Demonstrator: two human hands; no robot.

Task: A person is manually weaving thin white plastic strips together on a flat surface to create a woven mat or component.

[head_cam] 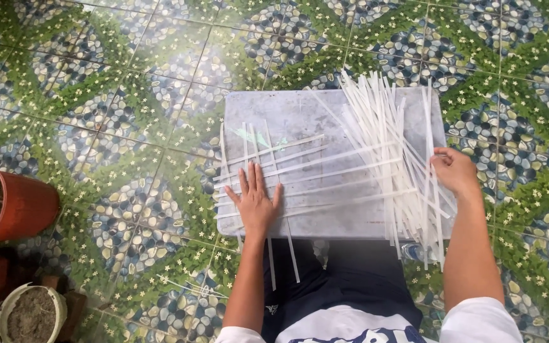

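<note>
A grey flat board (300,114) rests over my lap. Several thin white strips (300,166) lie crossed on its left half, some upright and some running sideways. My left hand (254,202) presses flat on these crossed strips, fingers spread. A loose pile of white strips (386,136) lies on the board's right side, hanging past the near edge. My right hand (455,171) pinches one or more strips at the pile's right edge.
The floor (115,127) has green and blue patterned tiles. An orange plant pot (14,203) with soil stands at the left. A pale pot (30,314) filled with soil sits at the lower left.
</note>
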